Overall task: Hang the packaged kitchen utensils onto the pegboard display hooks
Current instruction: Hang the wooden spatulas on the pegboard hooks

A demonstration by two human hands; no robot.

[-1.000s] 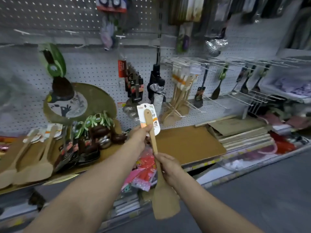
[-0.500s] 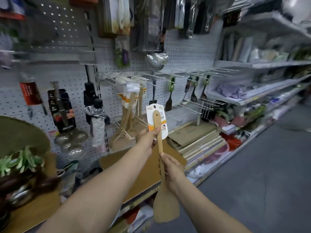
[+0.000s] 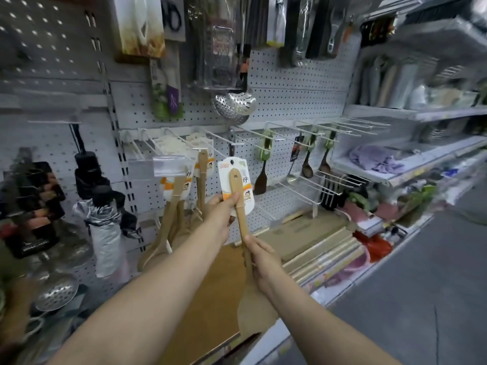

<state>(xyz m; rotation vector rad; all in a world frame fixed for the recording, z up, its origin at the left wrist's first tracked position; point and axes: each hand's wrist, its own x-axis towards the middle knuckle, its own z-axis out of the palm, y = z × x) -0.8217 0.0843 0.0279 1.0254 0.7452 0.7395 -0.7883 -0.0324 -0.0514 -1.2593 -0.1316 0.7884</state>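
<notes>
Between both hands' fingers, wooden spatula [image 3: 238, 204]

in front of me the pegboard [image 3: 290, 83] carries white hooks [image 3: 279, 125]; wooden spatulas [image 3: 174, 206] and dark ladles [image 3: 307, 164] hang from them

The scene is lit evenly and rather dimly from above, with only soft shadows cast. Glare is caught on the metal strainer [image 3: 234, 105]. Strong blur is seen toward the left and right edges, and the shelves [image 3: 411, 164] are bent by wide-angle distortion.
</notes>
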